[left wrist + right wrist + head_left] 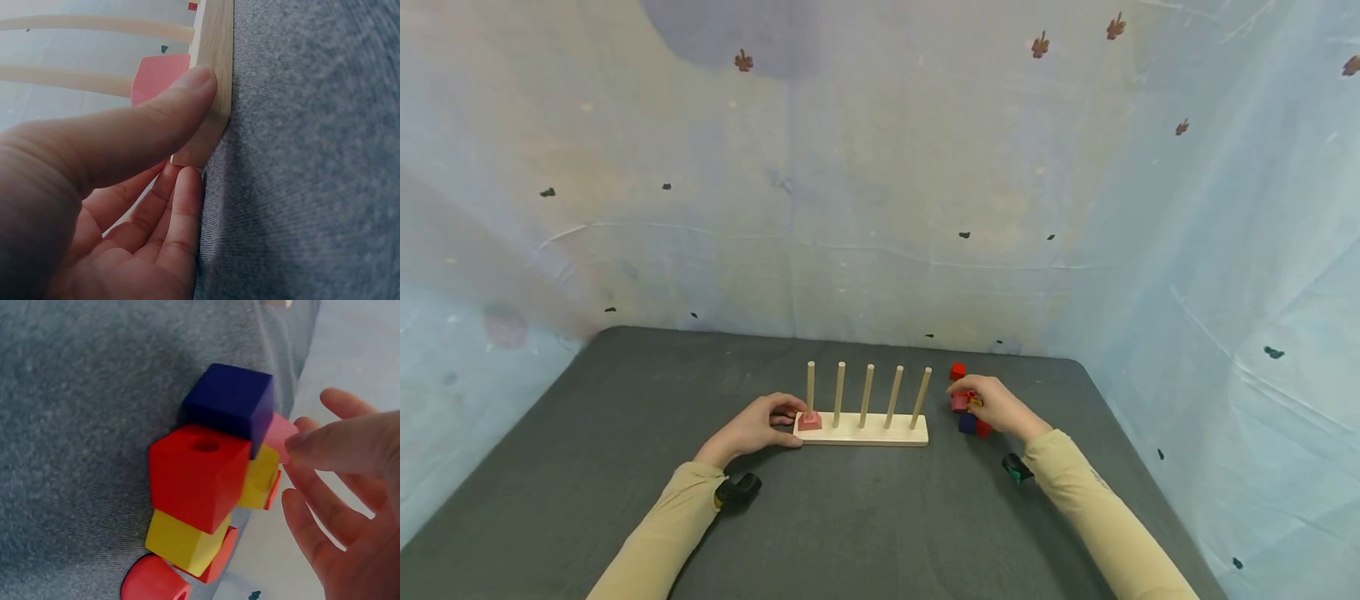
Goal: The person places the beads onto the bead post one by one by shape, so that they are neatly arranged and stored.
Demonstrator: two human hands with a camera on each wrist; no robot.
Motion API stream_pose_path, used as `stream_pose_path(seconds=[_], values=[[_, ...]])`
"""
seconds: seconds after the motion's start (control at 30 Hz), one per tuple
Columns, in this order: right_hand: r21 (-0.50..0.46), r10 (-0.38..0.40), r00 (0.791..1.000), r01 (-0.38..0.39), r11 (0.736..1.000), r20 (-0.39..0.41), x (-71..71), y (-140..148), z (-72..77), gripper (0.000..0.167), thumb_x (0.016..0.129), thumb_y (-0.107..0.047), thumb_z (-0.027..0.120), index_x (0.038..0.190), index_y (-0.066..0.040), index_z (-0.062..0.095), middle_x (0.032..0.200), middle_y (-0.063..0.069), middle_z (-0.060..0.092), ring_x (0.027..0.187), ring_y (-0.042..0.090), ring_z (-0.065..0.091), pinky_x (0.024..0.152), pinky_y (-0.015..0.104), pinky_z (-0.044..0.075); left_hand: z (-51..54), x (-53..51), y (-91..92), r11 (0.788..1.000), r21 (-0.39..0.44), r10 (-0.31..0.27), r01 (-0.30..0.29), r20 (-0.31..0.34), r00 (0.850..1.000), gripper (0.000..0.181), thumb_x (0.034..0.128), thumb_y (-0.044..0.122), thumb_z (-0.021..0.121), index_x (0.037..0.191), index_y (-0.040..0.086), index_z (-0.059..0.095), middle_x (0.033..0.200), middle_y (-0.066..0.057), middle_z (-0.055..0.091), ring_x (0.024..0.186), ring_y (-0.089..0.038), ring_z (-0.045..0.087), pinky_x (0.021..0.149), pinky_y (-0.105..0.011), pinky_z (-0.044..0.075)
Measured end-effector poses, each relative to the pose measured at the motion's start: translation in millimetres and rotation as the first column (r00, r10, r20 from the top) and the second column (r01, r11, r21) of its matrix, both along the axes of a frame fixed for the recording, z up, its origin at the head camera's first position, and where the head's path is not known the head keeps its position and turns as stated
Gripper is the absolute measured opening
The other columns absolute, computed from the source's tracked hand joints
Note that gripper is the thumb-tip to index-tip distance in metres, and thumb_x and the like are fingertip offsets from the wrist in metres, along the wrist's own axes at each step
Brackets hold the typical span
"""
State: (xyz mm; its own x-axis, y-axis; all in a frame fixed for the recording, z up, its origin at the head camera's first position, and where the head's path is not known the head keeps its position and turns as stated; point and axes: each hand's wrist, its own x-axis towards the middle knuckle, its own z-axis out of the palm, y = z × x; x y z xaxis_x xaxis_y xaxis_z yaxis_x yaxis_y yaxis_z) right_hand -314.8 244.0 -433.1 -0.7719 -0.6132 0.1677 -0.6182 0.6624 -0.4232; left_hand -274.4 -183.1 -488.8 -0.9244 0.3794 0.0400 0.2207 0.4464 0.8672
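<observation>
A wooden peg stand (865, 435) with several upright pegs sits on the dark table. My left hand (756, 429) grips its left end, with the thumb (194, 84) along the near edge and the fingers at the far side. On the leftmost peg, down at the base, is a pink block (809, 422). To the right of the stand, my right hand (996, 406) reaches over a group of coloured blocks. Its thumb and fingers pinch another pink block (279, 435), which is partly hidden behind a dark blue block (230, 400).
Close by the right hand lie a red block with a hole (200, 478), a yellow block (184, 542) and a red rounded block (155, 582). A red block (958, 371) is farther back. A patterned sheet (880, 208) hangs behind the grey cloth-covered table (850, 517).
</observation>
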Motion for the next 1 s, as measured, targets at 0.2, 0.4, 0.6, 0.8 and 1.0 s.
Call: stream_pose_path(seconds=[0.2, 0.4, 0.6, 0.8, 1.0], values=[[0.040, 0.010, 1.000, -0.010, 0.999, -0.003, -5.4, -1, -3.9, 0.037, 0.081, 0.020, 0.055, 0.107, -0.002, 0.069, 0.105, 0.010, 0.066, 0.100, 0.028, 0.061, 0.082, 0.042, 0.053, -4.1, -1.5, 0.6, 1.000, 0.001, -0.008, 0.008, -0.012, 1.000, 0.054, 0.0735, 0.004, 0.082, 0.120, -0.003, 0.057, 0.120, -0.017, 0.055, 0.106, -0.032, 0.055, 0.092, -0.048, 0.047], [0.072, -0.010, 1.000, 0.009, 0.997, 0.018, -7.5, -5, -4.3, 0.045, 0.074, 0.024, 0.049, 0.104, -0.002, 0.071, 0.101, 0.009, 0.066, 0.087, 0.022, 0.059, 0.068, 0.032, 0.048, 0.0, -0.2, 0.5, 1.000, 0.001, 0.000, 0.000, 0.001, 1.000, 0.055, 0.0732, 0.009, 0.083, 0.122, 0.001, 0.058, 0.121, -0.013, 0.056, 0.107, -0.027, 0.056, 0.092, -0.044, 0.047], [0.118, -0.046, 0.999, 0.045, 0.992, 0.010, -9.4, -8, -4.4, 0.045, 0.073, 0.024, 0.049, 0.101, -0.002, 0.072, 0.100, 0.009, 0.067, 0.091, 0.022, 0.061, 0.071, 0.032, 0.051, 1.1, 0.5, -0.5, 1.000, 0.011, -0.005, 0.005, 0.005, 1.000, 0.055, 0.0717, 0.011, 0.085, 0.120, 0.002, 0.059, 0.120, -0.012, 0.056, 0.107, -0.027, 0.055, 0.093, -0.044, 0.047], [0.129, -0.056, 0.998, 0.052, 0.990, 0.030, -11.2, -8, -4.0, 0.038, 0.076, 0.023, 0.053, 0.098, -0.001, 0.073, 0.097, 0.009, 0.067, 0.087, 0.024, 0.062, 0.071, 0.033, 0.054, -0.8, -0.2, -1.0, 1.000, -0.004, -0.010, 0.010, -0.002, 1.000, 0.056, 0.0716, 0.012, 0.085, 0.120, 0.002, 0.059, 0.119, -0.012, 0.056, 0.106, -0.026, 0.055, 0.092, -0.043, 0.048], [0.108, -0.063, 0.997, 0.058, 0.992, 0.046, -10.6, -6, -4.0, 0.032, 0.078, 0.019, 0.059, 0.099, -0.002, 0.072, 0.096, 0.008, 0.067, 0.087, 0.023, 0.062, 0.074, 0.036, 0.055, -0.5, -0.5, -1.2, 1.000, -0.005, -0.003, 0.003, -0.001, 1.000, 0.055, 0.0723, 0.012, 0.084, 0.120, 0.003, 0.059, 0.119, -0.011, 0.056, 0.106, -0.026, 0.056, 0.093, -0.043, 0.048]])
